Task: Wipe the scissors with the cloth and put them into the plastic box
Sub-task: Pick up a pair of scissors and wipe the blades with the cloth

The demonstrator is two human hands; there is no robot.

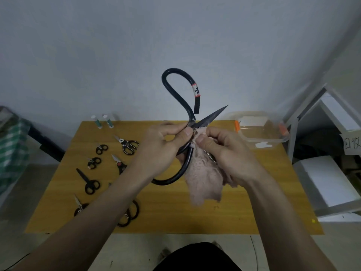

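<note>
Off to the left of the fingers, a bunch of smaller scissors [91, 185] wait on the wooden table [254, 192], while the left hand [162, 145] pinches the big black scissors [181, 124] near the pivot, blades spread open. Just right of that, the right hand [226, 153] grips the pink cloth [203, 178] bunched against the lower blade, so it's mid-wipe. Next up's probably closing the blades and reaching past the right fingers to the plastic box [261, 132].

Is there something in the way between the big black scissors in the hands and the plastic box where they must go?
Nothing visible. The big black scissors are held above the table; the plastic box sits at the far right corner, apparently open on top. The other scissors lie at the left.
</note>
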